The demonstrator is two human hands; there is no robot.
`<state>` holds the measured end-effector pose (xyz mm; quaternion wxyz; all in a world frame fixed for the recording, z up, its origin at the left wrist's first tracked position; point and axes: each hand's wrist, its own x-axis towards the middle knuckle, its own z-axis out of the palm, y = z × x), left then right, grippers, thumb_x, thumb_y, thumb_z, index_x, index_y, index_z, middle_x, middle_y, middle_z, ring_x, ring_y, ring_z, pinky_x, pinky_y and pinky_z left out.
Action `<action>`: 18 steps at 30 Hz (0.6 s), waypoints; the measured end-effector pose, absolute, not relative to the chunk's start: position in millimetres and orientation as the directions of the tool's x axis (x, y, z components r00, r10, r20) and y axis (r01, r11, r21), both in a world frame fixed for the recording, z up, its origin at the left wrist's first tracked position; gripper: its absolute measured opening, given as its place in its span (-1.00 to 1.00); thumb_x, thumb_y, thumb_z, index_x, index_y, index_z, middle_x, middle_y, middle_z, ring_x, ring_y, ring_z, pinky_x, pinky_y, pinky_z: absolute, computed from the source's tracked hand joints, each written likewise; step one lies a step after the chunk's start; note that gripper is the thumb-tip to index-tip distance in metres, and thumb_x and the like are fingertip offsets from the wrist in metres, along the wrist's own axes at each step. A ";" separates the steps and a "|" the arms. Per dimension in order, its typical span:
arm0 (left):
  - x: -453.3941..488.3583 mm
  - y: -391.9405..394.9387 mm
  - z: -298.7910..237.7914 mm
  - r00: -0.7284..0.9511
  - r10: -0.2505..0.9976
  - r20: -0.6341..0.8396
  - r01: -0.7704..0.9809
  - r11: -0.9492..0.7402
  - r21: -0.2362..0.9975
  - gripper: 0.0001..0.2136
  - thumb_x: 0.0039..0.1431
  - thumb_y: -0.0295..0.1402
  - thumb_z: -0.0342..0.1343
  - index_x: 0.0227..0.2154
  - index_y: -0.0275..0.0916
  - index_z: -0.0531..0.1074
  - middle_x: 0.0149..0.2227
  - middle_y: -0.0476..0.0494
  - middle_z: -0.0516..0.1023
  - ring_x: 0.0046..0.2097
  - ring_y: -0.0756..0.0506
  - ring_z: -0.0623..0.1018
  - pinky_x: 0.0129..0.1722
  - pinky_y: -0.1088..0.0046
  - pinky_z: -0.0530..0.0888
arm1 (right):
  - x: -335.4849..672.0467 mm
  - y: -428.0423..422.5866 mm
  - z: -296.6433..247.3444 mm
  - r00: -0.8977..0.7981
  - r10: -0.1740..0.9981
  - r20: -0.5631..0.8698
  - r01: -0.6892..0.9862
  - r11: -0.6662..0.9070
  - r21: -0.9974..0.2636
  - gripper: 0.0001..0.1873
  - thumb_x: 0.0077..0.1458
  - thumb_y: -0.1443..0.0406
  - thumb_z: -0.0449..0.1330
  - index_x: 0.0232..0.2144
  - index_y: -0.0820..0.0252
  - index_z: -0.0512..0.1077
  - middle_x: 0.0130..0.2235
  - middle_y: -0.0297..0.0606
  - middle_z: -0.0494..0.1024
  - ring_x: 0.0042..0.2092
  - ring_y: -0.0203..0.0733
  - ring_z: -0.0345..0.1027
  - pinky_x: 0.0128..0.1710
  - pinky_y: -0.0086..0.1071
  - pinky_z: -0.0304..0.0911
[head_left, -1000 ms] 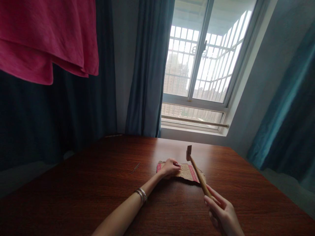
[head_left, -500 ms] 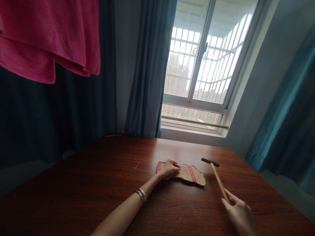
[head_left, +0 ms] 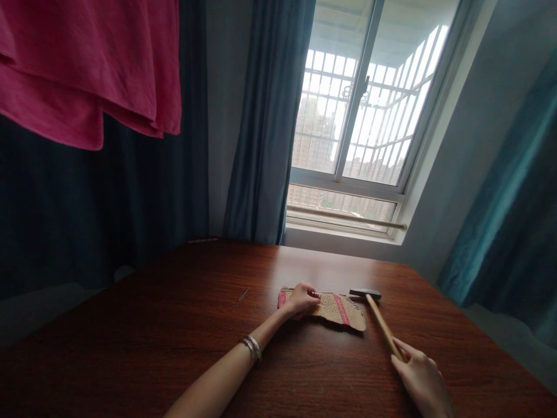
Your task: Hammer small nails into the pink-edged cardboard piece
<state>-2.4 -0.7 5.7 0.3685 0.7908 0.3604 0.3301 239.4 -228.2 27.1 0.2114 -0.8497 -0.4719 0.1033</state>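
Note:
A flat piece of brown cardboard (head_left: 355,318) with pink bands lies on the table, its surface covered in small dark dots. Over its left part rests my left hand (head_left: 303,299), fingers pinched together at the cardboard. Whatever sits in that pinch is too small to make out. In my right hand (head_left: 420,374) is a hammer (head_left: 383,326), gripped by its wooden handle. The hammer's dark metal head is just beyond the cardboard's right end. Left of the cardboard lie a few thin, nail-like metal pieces (head_left: 241,298).
The dark wooden table (head_left: 108,354) reaches back to a barred window (head_left: 348,133). Blue curtains (head_left: 261,128) hang behind it and at the far right. A pink cloth (head_left: 87,69) hangs at the upper left.
The hammer head has swung a little to the left and lower, closer to the cardboard. My left hand stays in place on the cardboard.

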 end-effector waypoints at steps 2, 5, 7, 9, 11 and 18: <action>-2.4 -0.7 6.2 0.521 0.814 0.257 0.332 -0.470 0.818 -0.82 -0.20 -0.34 0.13 -0.53 -0.34 0.54 -0.57 0.03 0.44 -0.45 0.03 0.38 -0.49 0.61 0.21 | 239.1 -227.6 26.2 0.527 0.850 0.023 0.768 -0.464 -0.442 -0.48 -0.01 0.16 -0.04 0.01 0.06 0.37 -0.11 -0.22 0.54 -0.08 0.03 0.40 -0.23 -0.30 0.23; -2.6 1.1 5.0 0.524 0.815 0.249 0.350 -0.472 0.809 -0.81 -0.20 -0.33 0.13 -0.52 -0.34 0.54 -0.56 0.01 0.45 -0.44 0.01 0.39 -0.49 0.60 0.22 | 241.6 -225.6 22.9 0.529 0.848 0.032 0.777 -0.469 -0.419 -0.50 -0.01 0.15 -0.04 -0.01 0.02 0.39 -0.12 -0.24 0.55 -0.10 0.03 0.41 -0.25 -0.31 0.24; -2.7 3.0 3.0 0.525 0.813 0.251 0.350 -0.475 0.807 -0.80 -0.20 -0.33 0.13 -0.52 -0.34 0.54 -0.55 0.00 0.46 -0.43 0.01 0.40 -0.48 0.60 0.22 | 244.2 -224.1 20.9 0.530 0.847 0.041 0.783 -0.471 -0.406 -0.50 -0.02 0.15 -0.03 -0.02 0.03 0.40 -0.14 -0.24 0.56 -0.12 0.03 0.42 -0.27 -0.31 0.24; -2.6 4.8 0.7 0.525 0.812 0.257 0.334 -0.474 0.815 -0.80 -0.21 -0.33 0.14 -0.51 -0.34 0.54 -0.53 -0.01 0.48 -0.42 0.00 0.41 -0.48 0.60 0.23 | 246.2 -223.0 19.3 0.528 0.847 0.056 0.792 -0.468 -0.392 -0.50 -0.03 0.14 -0.02 -0.02 0.04 0.40 -0.15 -0.23 0.57 -0.14 0.03 0.43 -0.28 -0.30 0.24; -2.6 5.8 -0.7 0.521 0.815 0.253 0.327 -0.464 0.823 -0.80 -0.21 -0.33 0.14 -0.50 -0.34 0.54 -0.52 -0.01 0.49 -0.41 0.00 0.42 -0.48 0.60 0.24 | 247.2 -222.8 17.8 0.526 0.847 0.074 0.803 -0.467 -0.371 -0.50 -0.03 0.13 -0.01 -0.02 0.03 0.40 -0.18 -0.22 0.58 -0.16 0.03 0.44 -0.28 -0.29 0.25; -4.0 2.1 2.6 0.511 0.828 0.231 0.357 -0.449 0.820 -0.83 -0.21 -0.36 0.14 -0.51 -0.31 0.55 -0.55 0.01 0.48 -0.42 -0.01 0.42 -0.48 0.61 0.24 | 246.8 -228.1 5.9 0.495 0.856 0.148 0.834 -0.421 -0.355 -0.55 0.00 0.12 -0.03 -0.05 -0.04 0.40 -0.12 -0.23 0.52 -0.17 -0.05 0.43 -0.33 -0.33 0.23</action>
